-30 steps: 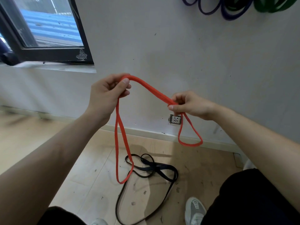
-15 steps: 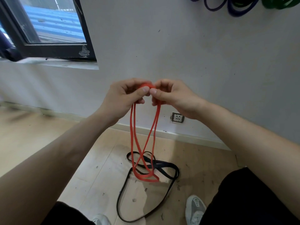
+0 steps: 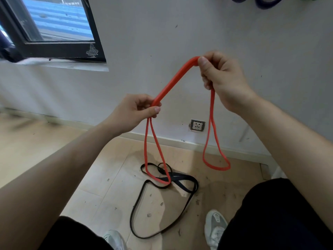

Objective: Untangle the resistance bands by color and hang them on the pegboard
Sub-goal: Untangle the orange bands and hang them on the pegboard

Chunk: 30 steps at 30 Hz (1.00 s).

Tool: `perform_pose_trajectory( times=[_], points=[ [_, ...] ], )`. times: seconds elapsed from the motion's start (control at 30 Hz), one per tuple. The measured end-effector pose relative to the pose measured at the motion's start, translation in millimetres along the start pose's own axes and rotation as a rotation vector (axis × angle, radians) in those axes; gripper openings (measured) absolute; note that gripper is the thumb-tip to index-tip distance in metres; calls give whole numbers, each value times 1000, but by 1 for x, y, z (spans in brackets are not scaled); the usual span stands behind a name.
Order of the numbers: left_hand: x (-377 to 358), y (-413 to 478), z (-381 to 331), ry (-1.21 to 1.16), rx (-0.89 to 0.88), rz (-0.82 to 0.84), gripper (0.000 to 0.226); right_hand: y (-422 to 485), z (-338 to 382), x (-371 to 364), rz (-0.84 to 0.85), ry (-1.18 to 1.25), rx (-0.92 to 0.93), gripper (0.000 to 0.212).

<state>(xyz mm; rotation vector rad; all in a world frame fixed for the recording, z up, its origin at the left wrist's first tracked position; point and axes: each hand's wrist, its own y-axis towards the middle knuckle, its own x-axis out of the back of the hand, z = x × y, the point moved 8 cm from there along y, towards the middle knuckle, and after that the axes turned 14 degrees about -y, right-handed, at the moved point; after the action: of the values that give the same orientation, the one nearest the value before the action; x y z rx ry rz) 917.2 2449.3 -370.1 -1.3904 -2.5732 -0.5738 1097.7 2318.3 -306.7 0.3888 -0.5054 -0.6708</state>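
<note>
A red resistance band (image 3: 173, 82) is stretched between my two hands in front of the white wall. My left hand (image 3: 134, 110) pinches its lower end, and a long loop hangs from it toward the floor. Higher and to the right, my right hand (image 3: 219, 78) grips the other end, with a shorter loop dangling below it. A black band (image 3: 180, 181) lies tangled on the wooden floor under the red loops. Purple bands (image 3: 266, 3) hang on the wall at the top right edge, mostly cut off.
A dark-framed window (image 3: 54, 31) is at the upper left. A wall socket (image 3: 197, 125) sits just above the baseboard. My shoes (image 3: 215, 226) and dark trouser legs (image 3: 281, 213) fill the bottom of the view.
My hands were together at the middle half a second ago; now they have parted, the right hand rising to the right, stretching the red band into two hanging loops.
</note>
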Motion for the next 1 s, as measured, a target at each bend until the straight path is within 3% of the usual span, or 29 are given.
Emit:
perform_pose_trajectory(
  times=[0.17,0.33,0.53,1.0],
  points=[
    [16,0,0,-199,-5,-166,16,-8,-29,-9,281,-142,-91,10],
    [7,3,-7,-215,-29,-163,17,-21,-38,-31,453,-182,-147,8],
    [11,5,-6,-202,-47,-198,16,-15,-31,-26,386,-270,-113,13],
    [5,-1,-1,-37,-49,-72,20,-10,2,-33,165,-126,-14,20]
  ],
)
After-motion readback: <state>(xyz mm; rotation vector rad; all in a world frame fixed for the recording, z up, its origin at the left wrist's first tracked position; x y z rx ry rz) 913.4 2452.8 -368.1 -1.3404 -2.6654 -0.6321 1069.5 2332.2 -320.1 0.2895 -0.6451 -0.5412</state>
